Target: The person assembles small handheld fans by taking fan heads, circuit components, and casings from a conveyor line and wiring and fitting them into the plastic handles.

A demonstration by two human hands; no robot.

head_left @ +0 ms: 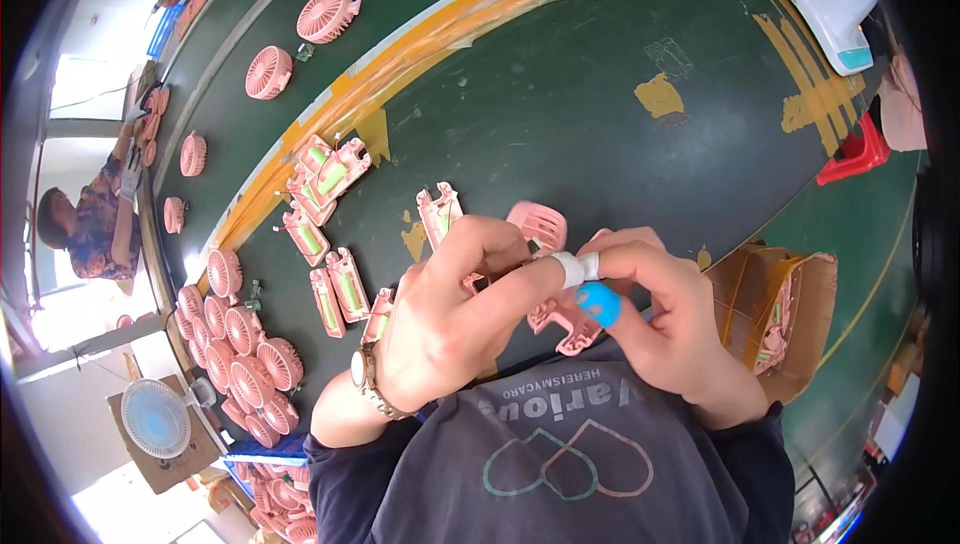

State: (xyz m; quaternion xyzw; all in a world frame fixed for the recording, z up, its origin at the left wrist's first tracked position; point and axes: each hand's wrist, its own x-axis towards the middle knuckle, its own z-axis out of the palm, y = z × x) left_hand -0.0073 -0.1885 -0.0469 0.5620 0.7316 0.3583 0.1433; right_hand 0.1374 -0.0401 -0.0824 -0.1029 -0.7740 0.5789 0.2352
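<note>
My left hand (pixel 455 309), with a wristwatch (pixel 362 372), and my right hand (pixel 665 314) meet close in front of my body. Their fingers are bent around a pink plastic fan housing (pixel 567 327), and the fingertips come together over it. White wrapping covers fingertips where the hands meet, and a blue cover is on my right thumb. Past my fingers shows a slotted pink piece (pixel 540 222); whether it is joined to the housing is hidden. Just beyond my left hand lies a pink handle shell with a green battery (pixel 438 214).
More battery-filled handle shells (pixel 345 284) lie to the left, near several round pink fan heads (pixel 245 354). Yellow tape (pixel 440 29) runs along the green table. At right are a cardboard box (pixel 800 329), a red bin (pixel 853 154) and a white-and-teal device (pixel 830 19). Co-workers sit across at far left.
</note>
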